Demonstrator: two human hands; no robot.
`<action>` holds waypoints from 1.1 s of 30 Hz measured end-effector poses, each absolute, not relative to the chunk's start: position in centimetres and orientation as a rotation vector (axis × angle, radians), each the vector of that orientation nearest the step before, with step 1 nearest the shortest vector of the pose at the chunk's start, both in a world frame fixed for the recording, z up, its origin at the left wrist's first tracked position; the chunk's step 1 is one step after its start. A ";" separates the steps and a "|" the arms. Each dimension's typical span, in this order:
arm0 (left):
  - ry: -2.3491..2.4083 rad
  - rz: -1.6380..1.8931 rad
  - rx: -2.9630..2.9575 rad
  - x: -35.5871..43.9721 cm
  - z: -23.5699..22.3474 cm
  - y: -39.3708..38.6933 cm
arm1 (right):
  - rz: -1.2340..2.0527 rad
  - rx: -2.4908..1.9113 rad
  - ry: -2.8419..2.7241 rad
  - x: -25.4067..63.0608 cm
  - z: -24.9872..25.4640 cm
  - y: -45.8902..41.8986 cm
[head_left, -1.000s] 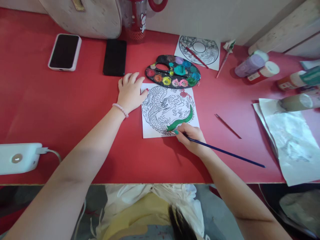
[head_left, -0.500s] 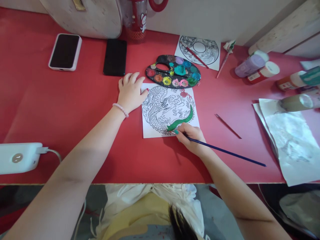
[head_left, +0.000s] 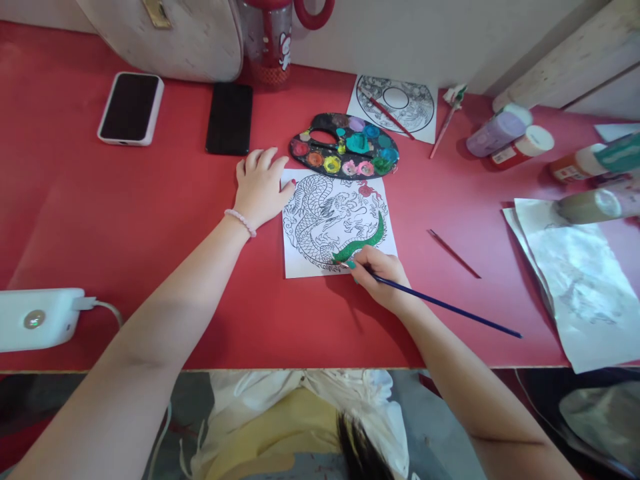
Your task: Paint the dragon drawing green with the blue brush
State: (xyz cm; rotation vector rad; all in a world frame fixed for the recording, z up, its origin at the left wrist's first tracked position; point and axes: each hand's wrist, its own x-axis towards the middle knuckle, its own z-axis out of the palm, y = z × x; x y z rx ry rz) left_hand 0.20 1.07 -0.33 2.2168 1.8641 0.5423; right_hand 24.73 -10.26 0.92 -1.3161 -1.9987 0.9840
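While a paint palette overlaps the far edge of the dragon drawing, a black phone lies just beyond the left hand, a slim red brush off to the right. The drawing lies between both hands: the left, loosely spread and holding nothing, rests its thumb at the left edge; the right hand, closed around a blue paintbrush, hides the near right corner.
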 end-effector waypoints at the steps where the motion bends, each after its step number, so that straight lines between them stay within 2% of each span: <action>1: 1.868 0.536 2.219 0.2 -0.3 1.1 | 0.979 -1.318 -2.000 24.7 0.9 -10.3; 12: 1.886 0.493 2.259 0.2 0.0 0.9 | 0.943 -1.280 -1.968 24.7 0.9 -10.3; 22: 1.907 0.498 2.277 0.2 -0.2 0.9 | 0.809 -1.371 -1.665 25.5 0.2 -10.1; 33: 1.969 0.515 2.280 0.3 -0.1 1.0 | 0.913 -1.318 -1.316 26.4 0.2 -6.4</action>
